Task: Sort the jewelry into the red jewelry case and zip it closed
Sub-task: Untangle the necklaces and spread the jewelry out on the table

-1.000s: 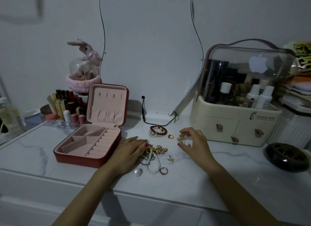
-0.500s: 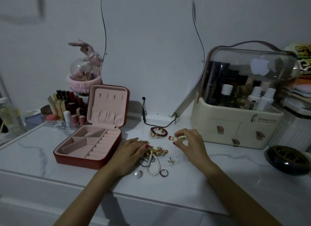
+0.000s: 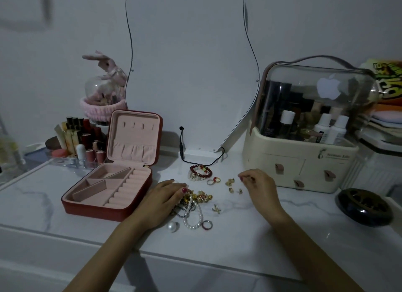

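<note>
The scene is dim and cool, grey-blue all over, with grain in the dark parts. Soft shadows fall beside the red jewelry case (image 3: 113,196) and under the forearms on the table (image 3: 239,237). A pale reflection glares on the clear lid (image 3: 322,89). The wide lens bends the edges, where things blur.

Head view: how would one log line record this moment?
red jewelry case: open, empty | left hand: on tangled jewelry pile | right hand: pinching something small

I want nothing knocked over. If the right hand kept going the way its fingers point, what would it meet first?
The right hand points left across the table, so probably the small gold pieces just beyond its fingertips, then the red ring. Its height above them is unclear.
</note>
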